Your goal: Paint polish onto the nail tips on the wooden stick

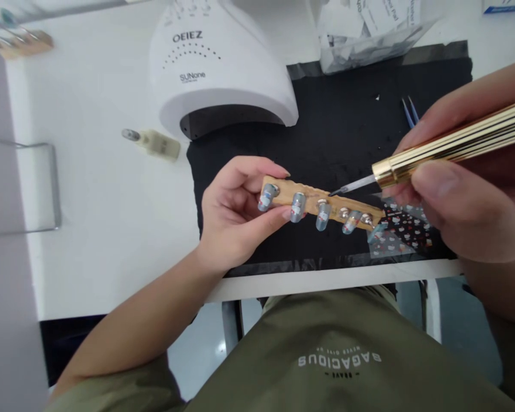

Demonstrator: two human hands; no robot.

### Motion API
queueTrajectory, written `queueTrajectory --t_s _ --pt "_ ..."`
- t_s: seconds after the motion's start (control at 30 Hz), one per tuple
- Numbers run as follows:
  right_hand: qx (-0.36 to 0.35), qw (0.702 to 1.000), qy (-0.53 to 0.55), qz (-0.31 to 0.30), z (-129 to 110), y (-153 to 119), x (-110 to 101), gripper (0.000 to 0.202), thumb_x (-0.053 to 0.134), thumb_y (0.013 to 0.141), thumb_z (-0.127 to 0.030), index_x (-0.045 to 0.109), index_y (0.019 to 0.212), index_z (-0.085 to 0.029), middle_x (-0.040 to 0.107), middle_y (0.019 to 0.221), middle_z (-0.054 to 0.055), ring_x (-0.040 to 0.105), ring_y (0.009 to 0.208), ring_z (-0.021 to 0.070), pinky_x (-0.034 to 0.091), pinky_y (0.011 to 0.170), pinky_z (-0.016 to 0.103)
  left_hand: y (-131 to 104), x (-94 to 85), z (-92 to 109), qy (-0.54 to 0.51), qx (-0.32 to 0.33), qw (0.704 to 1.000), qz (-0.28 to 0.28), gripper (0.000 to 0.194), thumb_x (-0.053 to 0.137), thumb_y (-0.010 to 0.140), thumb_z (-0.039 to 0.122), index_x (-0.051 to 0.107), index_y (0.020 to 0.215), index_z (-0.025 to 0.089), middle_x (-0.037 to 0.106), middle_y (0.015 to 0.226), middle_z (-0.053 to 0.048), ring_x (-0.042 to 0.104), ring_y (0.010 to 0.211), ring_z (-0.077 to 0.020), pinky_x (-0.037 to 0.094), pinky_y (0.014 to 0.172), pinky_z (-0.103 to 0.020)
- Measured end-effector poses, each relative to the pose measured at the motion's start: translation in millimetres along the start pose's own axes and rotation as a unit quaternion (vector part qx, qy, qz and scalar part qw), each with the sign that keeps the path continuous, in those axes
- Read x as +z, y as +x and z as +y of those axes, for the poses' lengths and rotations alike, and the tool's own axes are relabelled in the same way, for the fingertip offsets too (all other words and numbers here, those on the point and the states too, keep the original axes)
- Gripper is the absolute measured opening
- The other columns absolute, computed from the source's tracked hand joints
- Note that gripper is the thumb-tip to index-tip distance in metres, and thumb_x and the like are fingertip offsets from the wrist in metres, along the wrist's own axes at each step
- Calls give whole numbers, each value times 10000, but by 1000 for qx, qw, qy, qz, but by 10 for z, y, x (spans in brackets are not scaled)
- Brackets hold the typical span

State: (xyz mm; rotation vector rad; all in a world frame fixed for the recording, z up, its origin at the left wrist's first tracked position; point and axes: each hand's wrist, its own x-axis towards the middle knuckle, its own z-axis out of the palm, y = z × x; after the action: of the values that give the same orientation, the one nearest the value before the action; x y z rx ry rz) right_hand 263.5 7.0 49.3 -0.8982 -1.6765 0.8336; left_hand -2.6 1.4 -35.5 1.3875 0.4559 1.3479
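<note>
My left hand [236, 217] grips one end of a wooden nail display stand [311, 197], thumb below and fingers behind. Several press-on nails [297, 207], bluish and clear with small printed figures, sit on metal posts along the stand. The stand slopes down toward the right. In my right hand [450, 189] is a nail brush with a gold ribbed handle [455, 143], pinched between thumb and fingers. Its dark tip points left, close to the stand's upper edge above the middle nail; whether it touches, I cannot tell.
A white nail lamp [223, 63] stands at the back. Left of the black mat [343, 109] lies a cream bottle [161, 144]. Alcohol pads fill a clear box [369, 51]. Blue tweezers [409, 111] and a patterned sticker sheet [397, 229] lie near my right hand. Another wooden stand [26, 44] is far left.
</note>
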Motion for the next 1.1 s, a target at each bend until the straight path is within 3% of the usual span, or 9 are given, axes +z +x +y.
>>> queueTrajectory --t_s 0.1,0.4,0.57,0.63,0.73,0.8,0.87,1.0,1.1 --pt "14 998 53 24 -32 -11 10 102 835 950 -281 826 1035 -335 750 803 -14 642 587 155 429 459 375 -4 -2 2 -1 14 1000 6 486 926 931 -32 805 1363 155 877 1062 -12 862 860 -92 689 789 -126" --pt "19 995 45 -83 -116 60 -61 279 869 868 -178 702 1034 -328 710 718 -64 664 574 158 392 392 334 -10 19 29 2 3 1000 7 483 911 942 -41 792 1377 133 882 1069 -19 866 870 -87 709 825 -128" --pt "37 999 -4 19 -157 51 -7 20 838 1019 -325 824 1006 -319 756 792 -8 634 571 140 441 470 369 -34 27 39 1 -5 1000 3 549 936 888 -82 797 1373 134 881 1064 -4 863 854 -80 697 803 -106" --pt "44 998 11 34 -147 32 -17 123 874 1014 -438 816 974 -337 740 758 -10 639 566 149 450 478 381 -39 25 55 -2 -9 1000 0 546 916 898 -96 795 1379 133 881 1081 4 860 886 -63 689 839 -91" --pt "27 998 34 -48 -118 12 -62 34 823 1033 -405 790 1037 -409 746 824 -36 687 626 178 474 470 388 -36 26 83 -1 -18 1000 6 494 904 936 -65 797 1372 141 874 1083 20 852 906 -46 689 869 -94" --pt "-4 994 49 -100 -128 20 -71 153 793 994 -276 768 1045 -418 737 810 -60 662 585 176 446 429 381 -29 27 87 12 -31 999 12 443 908 972 -8 799 1370 152 867 1072 19 852 889 -56 698 840 -112" --pt "11 993 41 -110 -181 48 -52 240 801 901 -182 731 1002 -388 703 727 -78 641 538 180 426 406 380 -21 27 69 20 -28 999 10 433 943 971 52 801 1367 154 865 1047 7 852 848 -72 700 794 -122" --pt "102 991 -41 -72 -288 81 -8 243 781 848 -142 723 970 -344 705 705 -63 667 539 167 466 434 366 -16 19 7 -6 14 1000 7 545 1042 868 82 813 1360 134 880 1035 -26 853 822 -95 698 780 -114" --pt "67 997 -19 -20 -223 35 -25 187 776 943 -212 781 1020 -382 757 842 -39 688 578 136 450 431 340 -17 11 -8 -7 14 1000 9 536 1028 878 70 821 1366 149 884 1055 -25 851 837 -90 692 788 -105"
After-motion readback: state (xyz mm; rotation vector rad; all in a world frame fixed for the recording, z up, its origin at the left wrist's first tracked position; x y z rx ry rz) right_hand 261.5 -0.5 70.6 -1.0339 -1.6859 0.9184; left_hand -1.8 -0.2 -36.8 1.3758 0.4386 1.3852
